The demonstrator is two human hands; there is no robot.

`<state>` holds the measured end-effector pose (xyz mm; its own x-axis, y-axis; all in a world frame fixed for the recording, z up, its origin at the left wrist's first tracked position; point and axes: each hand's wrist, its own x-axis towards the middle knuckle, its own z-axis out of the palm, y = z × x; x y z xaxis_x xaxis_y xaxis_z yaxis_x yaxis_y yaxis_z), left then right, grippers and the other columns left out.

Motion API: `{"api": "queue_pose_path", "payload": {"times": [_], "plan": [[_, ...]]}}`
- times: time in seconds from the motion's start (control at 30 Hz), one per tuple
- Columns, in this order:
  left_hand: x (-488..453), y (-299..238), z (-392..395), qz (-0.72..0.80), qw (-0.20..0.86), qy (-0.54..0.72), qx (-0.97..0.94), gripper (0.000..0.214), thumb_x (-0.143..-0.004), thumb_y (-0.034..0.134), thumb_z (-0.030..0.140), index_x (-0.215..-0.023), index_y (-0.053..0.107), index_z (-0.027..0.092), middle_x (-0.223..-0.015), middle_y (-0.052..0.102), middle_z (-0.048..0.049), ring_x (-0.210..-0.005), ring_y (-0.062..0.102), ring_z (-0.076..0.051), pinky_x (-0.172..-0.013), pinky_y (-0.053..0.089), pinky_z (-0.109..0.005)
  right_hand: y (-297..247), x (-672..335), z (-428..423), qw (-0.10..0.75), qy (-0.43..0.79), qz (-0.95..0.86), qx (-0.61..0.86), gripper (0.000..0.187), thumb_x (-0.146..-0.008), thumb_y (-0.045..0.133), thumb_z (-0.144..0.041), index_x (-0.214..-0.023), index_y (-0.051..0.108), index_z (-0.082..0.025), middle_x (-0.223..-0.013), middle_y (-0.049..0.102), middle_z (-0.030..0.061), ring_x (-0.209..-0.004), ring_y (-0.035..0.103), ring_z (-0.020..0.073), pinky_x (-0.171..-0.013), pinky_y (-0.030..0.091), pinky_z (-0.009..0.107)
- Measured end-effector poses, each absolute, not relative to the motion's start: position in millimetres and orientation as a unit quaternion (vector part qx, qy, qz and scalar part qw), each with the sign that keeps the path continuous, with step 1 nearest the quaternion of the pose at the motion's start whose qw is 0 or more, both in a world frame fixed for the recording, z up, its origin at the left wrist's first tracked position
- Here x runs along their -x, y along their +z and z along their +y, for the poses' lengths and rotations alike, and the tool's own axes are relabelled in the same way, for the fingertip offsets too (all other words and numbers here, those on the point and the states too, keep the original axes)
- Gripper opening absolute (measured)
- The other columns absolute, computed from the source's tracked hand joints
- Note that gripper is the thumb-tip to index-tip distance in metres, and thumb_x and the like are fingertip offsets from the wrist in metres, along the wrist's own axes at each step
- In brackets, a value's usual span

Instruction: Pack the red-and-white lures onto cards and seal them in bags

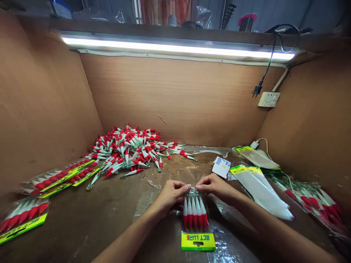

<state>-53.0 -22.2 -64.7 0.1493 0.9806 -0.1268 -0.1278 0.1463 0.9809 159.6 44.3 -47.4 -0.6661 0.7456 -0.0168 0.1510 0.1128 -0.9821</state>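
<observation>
Here, toward the near edge of the bench (109,215), lies one clear packet (196,219), yellow header (197,240), five red-and-white lures (195,210) abreast, far end pinched narrowly by left hand (171,195) and right hand (216,187).

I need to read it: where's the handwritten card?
Head view: the handwritten card lies right of centre, beyond the right hand, just left of the flat bags.
</observation>
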Motion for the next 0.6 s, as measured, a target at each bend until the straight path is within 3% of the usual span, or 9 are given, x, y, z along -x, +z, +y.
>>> {"api": "queue_pose_path", "payload": {"times": [0.17, 0.3, 0.47, 0.6], "plan": [[52.3, -71.6, -18.3, 0.498, 0.564, 0.448, -0.482, 0.054, -0.064, 0.082, 0.061, -0.076, 0.075, 0.009, -0.067, 0.066, -0.0037, -0.054, 0.054, -0.011, -0.052, 0.039, -0.021, -55.2, -162.3, 46.5, 0.24, 0.614, -0.674, 0.332, 0.033, -0.074, 0.078, -0.045, -0.08, 0.079, -0.012, -0.059, 0.059, -0.0006, -0.057, 0.043, 0.0099, -0.055, 0.032, 0.023], [53.6, -79.1, -13.2, 0.511, 0.54, 0.449, -0.495, 0.054, -0.065, 0.081, 0.06, -0.078, 0.076, 0.008, -0.064, 0.064, -0.0024, -0.051, 0.047, -0.009, -0.05, 0.033, -0.02, -60.4, -160.4, 47.5, 0.265, 0.538, -0.708, 0.374, 0.029, -0.075, 0.077, -0.038, -0.09, 0.081, -0.014, -0.065, 0.066, 0.0015, -0.057, 0.049, 0.0117, -0.055, 0.034, 0.024], [72.4, -73.9, -5.7, 0.486, 0.571, 0.378, -0.543, 0.053, -0.07, 0.078, 0.058, -0.088, 0.079, 0.008, -0.073, 0.07, -0.0079, -0.058, 0.058, -0.013, -0.058, 0.043, -0.024, -62.1, -161.5, 41.9, 0.318, 0.37, -0.806, 0.335, 0.015, -0.083, 0.071, -0.029, -0.09, 0.08, -0.02, -0.083, 0.074, 0.0036, -0.076, 0.064, 0.0174, -0.072, 0.045, 0.027], [87.3, -66.0, -1.3, 0.474, 0.55, 0.341, -0.597, 0.046, -0.073, 0.077, 0.049, -0.097, 0.08, 0.009, -0.083, 0.075, -0.0101, -0.07, 0.065, -0.019, -0.068, 0.049, -0.028, -64.0, -164.6, 37.0, 0.323, 0.341, -0.823, 0.319, 0.013, -0.087, 0.066, -0.026, -0.091, 0.078, -0.021, -0.088, 0.074, 0.0027, -0.08, 0.066, 0.017, -0.074, 0.045, 0.027]]}}
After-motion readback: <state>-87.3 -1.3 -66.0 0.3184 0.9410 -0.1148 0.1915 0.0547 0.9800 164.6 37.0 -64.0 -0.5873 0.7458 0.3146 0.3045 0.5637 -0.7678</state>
